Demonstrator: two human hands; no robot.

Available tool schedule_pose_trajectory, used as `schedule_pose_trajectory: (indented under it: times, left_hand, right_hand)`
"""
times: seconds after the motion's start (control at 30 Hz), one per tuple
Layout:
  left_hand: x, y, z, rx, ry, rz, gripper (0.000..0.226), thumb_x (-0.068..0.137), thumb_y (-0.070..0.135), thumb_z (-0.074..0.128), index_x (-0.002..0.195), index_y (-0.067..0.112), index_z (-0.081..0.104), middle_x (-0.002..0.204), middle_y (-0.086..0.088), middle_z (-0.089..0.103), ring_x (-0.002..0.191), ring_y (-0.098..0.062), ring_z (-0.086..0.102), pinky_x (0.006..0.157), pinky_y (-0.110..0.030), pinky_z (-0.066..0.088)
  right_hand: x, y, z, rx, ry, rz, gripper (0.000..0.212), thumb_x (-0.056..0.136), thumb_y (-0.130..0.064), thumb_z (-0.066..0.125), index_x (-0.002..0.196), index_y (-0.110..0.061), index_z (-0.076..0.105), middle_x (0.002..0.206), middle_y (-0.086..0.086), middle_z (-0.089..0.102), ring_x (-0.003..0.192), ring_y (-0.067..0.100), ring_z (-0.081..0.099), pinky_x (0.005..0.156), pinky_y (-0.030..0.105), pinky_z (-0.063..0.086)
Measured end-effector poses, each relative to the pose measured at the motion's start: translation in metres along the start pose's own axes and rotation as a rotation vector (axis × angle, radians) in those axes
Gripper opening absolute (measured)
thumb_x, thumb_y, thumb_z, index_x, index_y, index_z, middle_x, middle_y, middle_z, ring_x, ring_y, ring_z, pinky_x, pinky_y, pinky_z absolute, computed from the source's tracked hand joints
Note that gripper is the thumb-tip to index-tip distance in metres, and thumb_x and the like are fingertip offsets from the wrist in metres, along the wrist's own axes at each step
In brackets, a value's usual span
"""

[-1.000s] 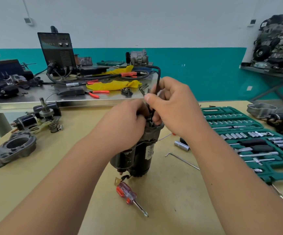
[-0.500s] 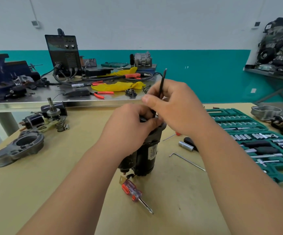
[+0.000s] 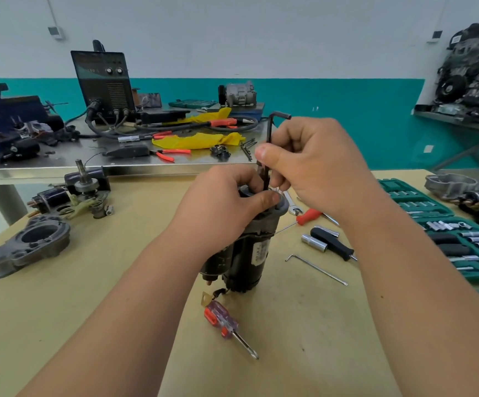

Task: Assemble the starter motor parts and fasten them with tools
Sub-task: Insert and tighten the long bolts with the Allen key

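Screwdriver (image 3: pixel 221 322), red-and-clear handle: flat on worktop (image 3: pixel 60 325), nearest the viewer, blade aimed lower right, just in front of the motor's foot.

Starter motor (image 3: pixel 249 253), black body, grey end cap: standing on end mid-worktop, long axis upright with a slight lean right, cap uppermost.

Left hand (image 3: pixel 221 207): wrapped over cap and upper body, fingers curled, thumb across the cap rim. A steadying grip, by the look of it.

Hex key (image 3: pixel 267 156), black, L-shaped: long arm near vertical, directly above the cap and roughly in line with the motor's axis. Short arm at top, pointing right. Lower tip down at the cap face, seating hidden behind thumb and fingers.

Right hand (image 3: pixel 312 167): pinched on the key's long arm, thumb against fingers, above and right of the cap. Likely the turning hand.

Right of motor: silver hex key (image 3: pixel 315 269), black-handled driver (image 3: pixel 332 246), both flat on worktop.

Far right: green socket case (image 3: pixel 461 239), open.

Left: grey housing (image 3: pixel 29 247), loose solenoid parts (image 3: pixel 72 196).

Beyond: steel worktop (image 3: pixel 60 159) carrying welder (image 3: pixel 103 84) and yellow cloth (image 3: pixel 195 140).
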State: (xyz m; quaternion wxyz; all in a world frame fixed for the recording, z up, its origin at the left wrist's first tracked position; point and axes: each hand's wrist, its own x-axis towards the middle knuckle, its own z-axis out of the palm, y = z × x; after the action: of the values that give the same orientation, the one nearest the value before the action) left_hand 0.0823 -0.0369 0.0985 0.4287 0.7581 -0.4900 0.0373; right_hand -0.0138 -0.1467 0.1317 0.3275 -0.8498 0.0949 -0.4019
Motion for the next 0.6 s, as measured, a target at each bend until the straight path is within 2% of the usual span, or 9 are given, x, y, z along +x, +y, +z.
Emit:
schedule_pose_trajectory:
  times: [0.23,0.3,0.4,0.47,0.53,0.6]
  left_hand:
    - [0.0,0.0,-0.002,-0.008,-0.05,0.011,0.017,0.085,0.04,0.065,0.071,0.031,0.067,0.056,0.015,0.056,0.05,-0.001,0.048,0.048,-0.023,0.032]
    - [0.0,-0.001,-0.004,-0.001,-0.085,0.044,0.019,0.089,0.037,0.062,0.073,0.027,0.068,0.065,0.007,0.062,0.053,-0.008,0.05,0.049,-0.03,0.039]
    - [0.003,-0.002,-0.007,0.021,-0.149,0.089,0.027,0.093,0.035,0.057,0.073,0.019,0.066,0.075,-0.01,0.062,0.062,-0.023,0.053,0.057,-0.039,0.045]
    - [0.004,-0.001,-0.009,0.024,-0.185,0.107,0.027,0.093,0.034,0.056,0.072,0.021,0.064,0.077,-0.007,0.06,0.065,-0.021,0.053,0.059,-0.037,0.045]
    - [0.005,-0.002,-0.01,0.054,-0.207,0.113,0.024,0.092,0.037,0.056,0.073,0.024,0.063,0.078,-0.001,0.06,0.067,-0.015,0.054,0.061,-0.035,0.046]
    - [0.004,-0.004,-0.01,0.073,-0.184,0.098,0.021,0.089,0.042,0.057,0.072,0.03,0.061,0.073,0.009,0.058,0.064,-0.006,0.052,0.057,-0.031,0.042]
  right_hand:
    - [-0.004,0.004,0.003,-0.054,0.143,0.069,0.025,0.083,-0.034,0.069,0.068,-0.019,0.057,0.059,0.003,0.063,0.044,0.001,0.058,0.053,0.032,0.054]
    - [-0.004,0.003,0.002,-0.045,0.11,0.058,0.021,0.086,-0.033,0.067,0.07,-0.02,0.058,0.059,0.003,0.063,0.045,0.001,0.058,0.051,0.03,0.052]
    - [0.001,-0.003,-0.007,0.134,-0.065,0.024,0.01,0.093,-0.021,0.059,0.086,-0.026,0.065,0.07,0.002,0.069,0.05,0.007,0.059,0.049,0.026,0.05]
    - [0.004,-0.006,-0.013,0.169,-0.149,0.008,0.014,0.094,-0.014,0.057,0.095,-0.024,0.067,0.068,-0.005,0.068,0.052,0.009,0.059,0.049,0.022,0.05]
    - [0.005,-0.007,-0.014,0.126,-0.158,-0.004,0.014,0.093,-0.012,0.058,0.092,-0.021,0.068,0.056,-0.01,0.062,0.049,0.006,0.057,0.049,0.018,0.049]
    - [0.005,-0.005,-0.012,0.137,-0.107,0.015,0.014,0.091,-0.011,0.06,0.086,-0.02,0.069,0.051,-0.008,0.06,0.047,0.006,0.058,0.05,0.019,0.05]
